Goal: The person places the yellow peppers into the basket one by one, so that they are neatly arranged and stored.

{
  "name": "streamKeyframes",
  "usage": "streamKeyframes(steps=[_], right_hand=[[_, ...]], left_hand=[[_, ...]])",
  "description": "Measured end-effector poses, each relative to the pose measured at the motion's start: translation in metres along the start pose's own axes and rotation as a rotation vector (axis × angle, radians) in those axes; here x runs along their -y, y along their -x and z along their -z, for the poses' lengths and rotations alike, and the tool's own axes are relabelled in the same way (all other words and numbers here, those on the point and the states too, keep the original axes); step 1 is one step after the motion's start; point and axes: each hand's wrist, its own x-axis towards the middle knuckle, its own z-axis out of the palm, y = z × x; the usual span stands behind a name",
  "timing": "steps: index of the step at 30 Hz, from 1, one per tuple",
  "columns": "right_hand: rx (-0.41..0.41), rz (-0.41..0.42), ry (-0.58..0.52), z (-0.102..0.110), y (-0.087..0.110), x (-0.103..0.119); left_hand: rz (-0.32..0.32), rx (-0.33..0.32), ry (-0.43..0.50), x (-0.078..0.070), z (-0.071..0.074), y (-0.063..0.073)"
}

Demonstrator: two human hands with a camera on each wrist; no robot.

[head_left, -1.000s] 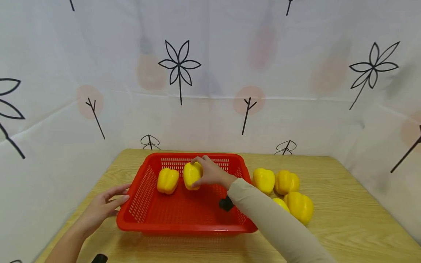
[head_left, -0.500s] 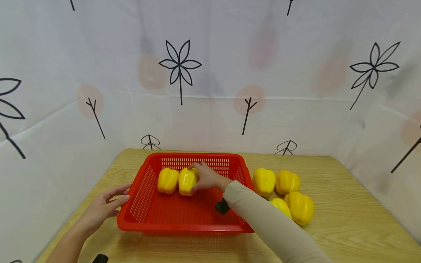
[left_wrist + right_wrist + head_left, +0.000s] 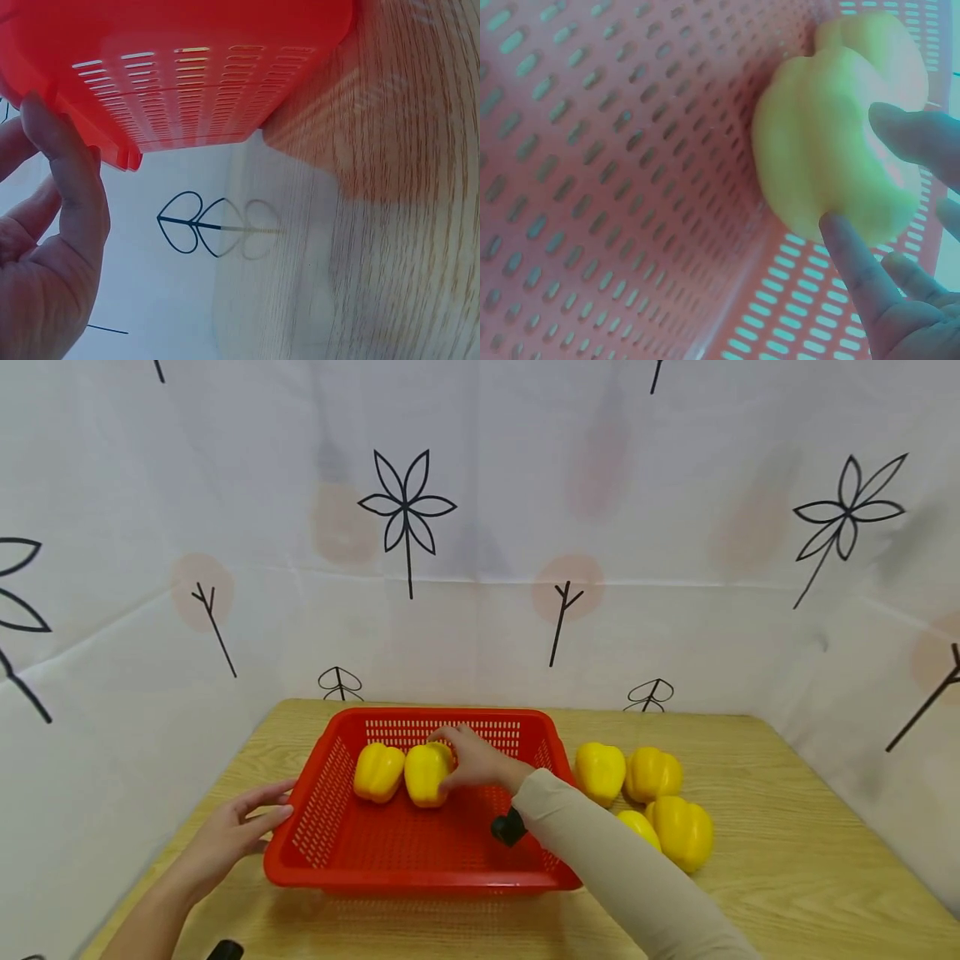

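A red plastic basket [image 3: 420, 883] with slotted walls stands on the wooden table. Inside it, two yellow bell peppers lie side by side: the left pepper [image 3: 378, 772] and the right pepper [image 3: 426, 777]. My right hand [image 3: 476, 760] reaches over the right pepper, fingers spread around its right side; in the right wrist view the index fingertip [image 3: 832, 225] is right at the pepper's [image 3: 810, 142] edge and the thumb overlaps it. My left hand [image 3: 232, 835] rests its loose fingers against the basket's left rim, seen also in the left wrist view beside the basket wall [image 3: 210, 82].
Several more yellow bell peppers [image 3: 678, 833] lie on the table [image 3: 795, 860] to the right of the basket, partly behind the right sleeve [image 3: 600, 852]. A white cloth [image 3: 480, 635] with plant drawings hangs around the table's back and sides.
The right hand brought its pepper left and down beside the other one, then its fingers loosened and drew slightly away to the right. The left hand stayed at the rim.
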Motion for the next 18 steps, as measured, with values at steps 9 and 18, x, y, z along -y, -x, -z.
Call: streamKeyframes(steps=[9, 18], right_hand=[[-0.061, 0.019, -0.113, 0.011, 0.005, 0.002], [-0.116, 0.097, -0.283, 0.022, 0.017, 0.013]], left_hand=[[0.010, 0.003, -0.003, 0.001, 0.001, -0.001], [0.001, 0.011, 0.011, 0.002, 0.002, 0.000]])
